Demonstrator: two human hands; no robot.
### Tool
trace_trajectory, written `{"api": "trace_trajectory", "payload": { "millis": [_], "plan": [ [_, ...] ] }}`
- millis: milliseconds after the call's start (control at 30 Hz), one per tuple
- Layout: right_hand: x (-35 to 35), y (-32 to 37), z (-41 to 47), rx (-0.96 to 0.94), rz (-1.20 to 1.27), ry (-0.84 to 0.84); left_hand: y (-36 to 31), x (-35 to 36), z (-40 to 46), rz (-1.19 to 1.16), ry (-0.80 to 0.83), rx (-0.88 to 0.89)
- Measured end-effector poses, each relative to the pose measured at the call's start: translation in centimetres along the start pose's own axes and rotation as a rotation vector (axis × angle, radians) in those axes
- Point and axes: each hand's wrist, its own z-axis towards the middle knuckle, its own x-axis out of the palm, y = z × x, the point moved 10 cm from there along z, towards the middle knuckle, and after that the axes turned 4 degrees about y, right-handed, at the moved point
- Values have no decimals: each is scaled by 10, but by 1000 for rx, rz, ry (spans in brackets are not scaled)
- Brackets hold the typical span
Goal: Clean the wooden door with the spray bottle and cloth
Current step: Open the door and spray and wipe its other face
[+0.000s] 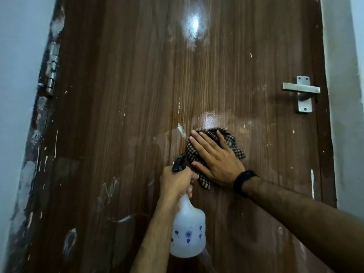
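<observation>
Pale walls (17, 75) flank a dark brown wooden door (137, 95) that fills the view, its grain running top to bottom and its face flecked with white paint marks and scratches. Wet, glossy patches show above and left of the cloth, and a bright light glare sits high on the panel. A metal lever handle (302, 91) is on the right edge, its lever pointing left; a hinge (52, 71) is on the left edge.

The right hand (214, 160) lies flat with fingers spread wide, pressing a brown-and-cream checked cloth (230, 139) against the door at mid-height, fingertips pointing up and left. A black band (243, 182) circles that wrist.

The left hand (176, 182) grips the neck of a translucent white spray bottle (188, 231), just lower-left of the cloth. Its long axis runs roughly upright, body hanging down, black nozzle pointing up toward the door. Small blue floral prints mark the body.
</observation>
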Motion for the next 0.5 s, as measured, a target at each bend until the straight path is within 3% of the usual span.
{"api": "trace_trajectory", "payload": {
  "millis": [200,500],
  "plan": [
    [-19,-26,58,43,109,19,-2,-2,2,-26,-15,-6],
    [4,8,4,6,183,-1,-4,-11,3,8,-16,-6]
  ]
}}
